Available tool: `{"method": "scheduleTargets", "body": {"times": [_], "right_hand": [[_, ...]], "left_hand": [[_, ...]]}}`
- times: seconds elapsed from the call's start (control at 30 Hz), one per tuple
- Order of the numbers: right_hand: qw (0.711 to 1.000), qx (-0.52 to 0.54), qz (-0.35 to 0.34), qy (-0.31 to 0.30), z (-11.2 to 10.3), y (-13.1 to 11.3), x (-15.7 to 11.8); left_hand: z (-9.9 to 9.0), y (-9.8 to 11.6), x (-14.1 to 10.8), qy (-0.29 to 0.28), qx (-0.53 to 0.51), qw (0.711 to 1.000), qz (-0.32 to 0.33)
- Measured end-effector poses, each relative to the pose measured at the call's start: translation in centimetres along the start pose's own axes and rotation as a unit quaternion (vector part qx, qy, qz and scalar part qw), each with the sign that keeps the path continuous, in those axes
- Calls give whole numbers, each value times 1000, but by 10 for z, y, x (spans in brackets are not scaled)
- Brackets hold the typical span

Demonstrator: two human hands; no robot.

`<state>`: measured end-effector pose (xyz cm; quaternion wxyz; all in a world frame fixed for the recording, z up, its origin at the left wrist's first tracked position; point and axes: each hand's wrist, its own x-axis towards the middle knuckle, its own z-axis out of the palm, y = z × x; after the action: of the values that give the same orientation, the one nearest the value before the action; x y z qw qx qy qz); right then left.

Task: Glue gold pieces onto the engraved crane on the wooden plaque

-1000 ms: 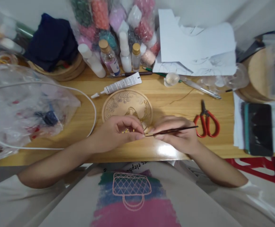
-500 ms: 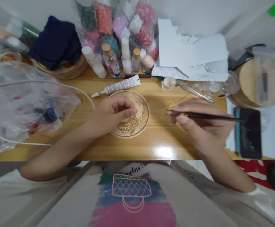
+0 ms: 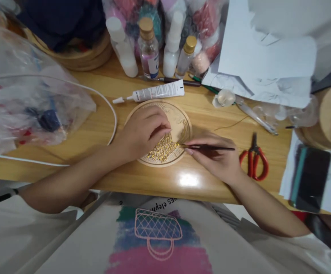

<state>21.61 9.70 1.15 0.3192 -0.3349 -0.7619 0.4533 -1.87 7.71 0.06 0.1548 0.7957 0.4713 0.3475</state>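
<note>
A round carved wooden disc (image 3: 179, 114) lies on the table, its lower part covered with gold-coloured wire (image 3: 162, 146) set along the pattern. My left hand (image 3: 144, 131) rests over the disc's left side, thumb and forefinger pinched together; what sits between them, if anything, is too small to make out. Dark tweezers (image 3: 211, 147) are gripped in my right hand (image 3: 218, 160), lying nearly flat. Their tips touch or hover just over the right edge of the gold wire.
Behind the disc lies a white glue tube (image 3: 159, 91), with bottles (image 3: 149, 57) beyond. Red-handled pliers (image 3: 255, 160) are to the right, near a phone (image 3: 312, 179). A white cable (image 3: 114, 118) loops at left beside a plastic bag (image 3: 74, 102). Papers (image 3: 239, 45) lie at the back.
My right hand has brought the tweezers leftward onto the disc, uncovering the red-handled pliers. My left hand stays over the disc. The head view has shifted nearer and downward.
</note>
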Motion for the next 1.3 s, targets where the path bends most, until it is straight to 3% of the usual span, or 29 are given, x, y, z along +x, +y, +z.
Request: {"method": "scheduleTargets", "body": {"times": [0.13, 1.3], "right_hand": [[999, -19, -44, -21, 1, 0, 2], [995, -71, -73, -3, 6, -2, -5]], "left_hand": [[0, 3, 0, -1, 20, 1000, 8], [0, 5, 0, -20, 44, 999, 18]]}}
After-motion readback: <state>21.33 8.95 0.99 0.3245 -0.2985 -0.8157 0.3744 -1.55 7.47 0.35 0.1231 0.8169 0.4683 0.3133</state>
